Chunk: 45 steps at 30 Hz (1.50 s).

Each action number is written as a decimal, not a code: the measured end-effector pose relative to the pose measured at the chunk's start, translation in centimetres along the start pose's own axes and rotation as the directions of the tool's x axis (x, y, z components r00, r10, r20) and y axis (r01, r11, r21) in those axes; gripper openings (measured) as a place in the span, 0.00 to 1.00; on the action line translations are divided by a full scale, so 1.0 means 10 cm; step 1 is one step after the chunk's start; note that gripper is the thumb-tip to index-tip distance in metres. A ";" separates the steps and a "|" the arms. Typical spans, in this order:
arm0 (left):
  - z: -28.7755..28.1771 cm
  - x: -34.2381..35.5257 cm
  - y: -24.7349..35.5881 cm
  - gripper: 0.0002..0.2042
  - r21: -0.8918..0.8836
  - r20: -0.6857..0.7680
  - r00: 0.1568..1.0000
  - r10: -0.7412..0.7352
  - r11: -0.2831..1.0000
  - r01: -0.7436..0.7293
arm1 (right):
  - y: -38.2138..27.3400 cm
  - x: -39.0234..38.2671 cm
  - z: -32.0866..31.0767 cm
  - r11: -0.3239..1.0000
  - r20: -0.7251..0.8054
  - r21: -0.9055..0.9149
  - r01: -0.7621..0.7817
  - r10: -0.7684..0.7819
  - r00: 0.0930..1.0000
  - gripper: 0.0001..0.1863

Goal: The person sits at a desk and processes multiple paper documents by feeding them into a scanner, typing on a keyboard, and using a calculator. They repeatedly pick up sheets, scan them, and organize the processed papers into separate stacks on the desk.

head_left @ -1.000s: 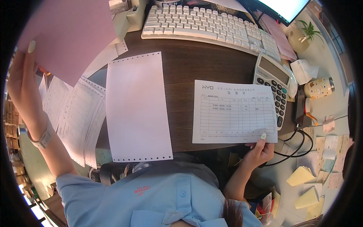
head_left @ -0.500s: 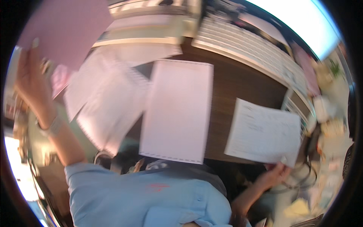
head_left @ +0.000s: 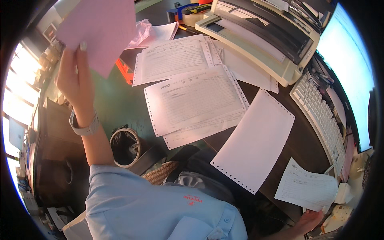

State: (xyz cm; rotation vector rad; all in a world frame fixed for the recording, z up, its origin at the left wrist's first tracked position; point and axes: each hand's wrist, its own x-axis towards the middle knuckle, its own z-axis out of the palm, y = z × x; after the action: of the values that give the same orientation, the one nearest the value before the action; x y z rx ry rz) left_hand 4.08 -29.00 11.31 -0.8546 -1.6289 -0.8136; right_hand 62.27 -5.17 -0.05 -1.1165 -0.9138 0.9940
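Note:
My left hand [head_left: 76, 80], raised at the upper left, pinches a pink sheet of paper [head_left: 100, 32] by its lower edge. At the lower right, my right hand [head_left: 311, 221] grips the bottom edge of a printed form [head_left: 306, 186], a white sheet curling a little at its right side. Between the hands a blank sheet with punched edges [head_left: 256, 138] overhangs the desk's near edge. Printed forms with punched margins [head_left: 196, 100] lie overlapping to its left, and another stack [head_left: 172, 60] sits just behind them.
A dot-matrix printer [head_left: 260, 36] stands at the back, with a white keyboard [head_left: 320, 124] and a bright monitor [head_left: 348, 76] to the right. Crumpled pink paper [head_left: 144, 32] and a tape roll [head_left: 194, 16] lie farther back. A lined waste bin [head_left: 126, 148] stands at the left below.
The view has swung left, so the desk things appear shifted right and the printer and bin show more. Both hands still hold their sheets.

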 end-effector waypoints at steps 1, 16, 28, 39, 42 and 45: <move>-0.01 0.02 -0.03 0.06 0.047 0.025 0.998 -0.066 0.997 0.065 | -0.08 0.02 0.14 0.999 0.043 0.030 0.021 -0.023 0.999 0.24; 0.33 -0.15 -0.04 0.10 0.024 0.317 0.948 -0.036 0.999 0.030 | -0.29 0.34 1.17 0.943 0.559 0.326 -0.064 -0.138 0.818 0.18; 0.98 -1.09 1.09 0.07 -0.404 0.700 0.525 0.485 0.874 -0.269 | 0.11 -0.28 1.10 0.867 0.366 -0.069 -0.494 0.482 0.796 0.15; 0.92 -0.83 1.28 0.16 -0.439 0.829 0.356 0.431 0.896 -0.064 | -0.78 -0.97 1.18 0.807 0.848 0.483 -0.339 -0.333 0.412 0.11; 0.92 -0.76 1.29 0.19 -0.478 0.826 0.310 0.471 0.876 -0.058 | -0.82 -1.00 1.24 0.736 0.822 0.560 -0.380 -0.434 0.370 0.14; 0.98 -0.62 1.53 0.20 -0.576 0.759 0.326 0.564 0.815 -0.068 | -0.71 -0.98 1.20 0.635 0.727 0.686 -0.355 -0.587 0.355 0.12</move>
State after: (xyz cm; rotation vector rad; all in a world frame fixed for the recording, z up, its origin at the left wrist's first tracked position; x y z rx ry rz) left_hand 13.48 -13.64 4.67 -2.2348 -2.0794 -0.3670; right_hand 49.24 -12.18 8.44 0.4892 -1.2276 1.7144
